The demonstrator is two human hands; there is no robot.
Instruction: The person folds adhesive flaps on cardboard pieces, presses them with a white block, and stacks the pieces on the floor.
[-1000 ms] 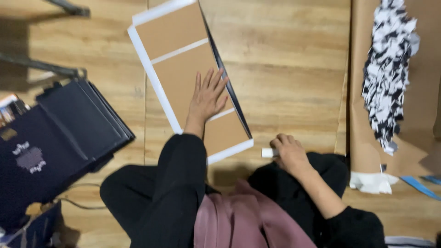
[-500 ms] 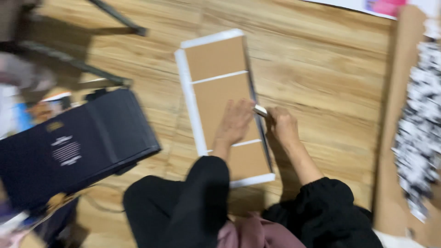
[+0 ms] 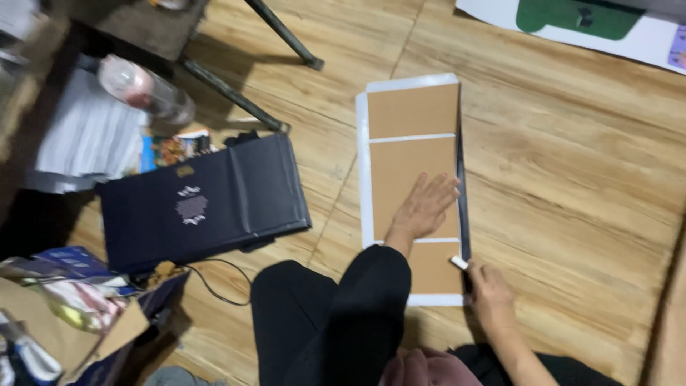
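Flat, then: my left hand [image 3: 423,209] lay palm down, fingers spread and released, pressing the middle brown cardboard panel [image 3: 412,187] of the white-bordered sheet on the wooden floor [image 3: 572,179]. My right hand [image 3: 488,289], at the sheet's lower right corner, was curled, pinching a small white tool [image 3: 459,263] against its dark right edge.

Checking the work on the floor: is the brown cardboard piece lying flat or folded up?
Flat. The brown cardboard piece lies spread on the wooden floor, panels in line; the left hand presses one panel down.
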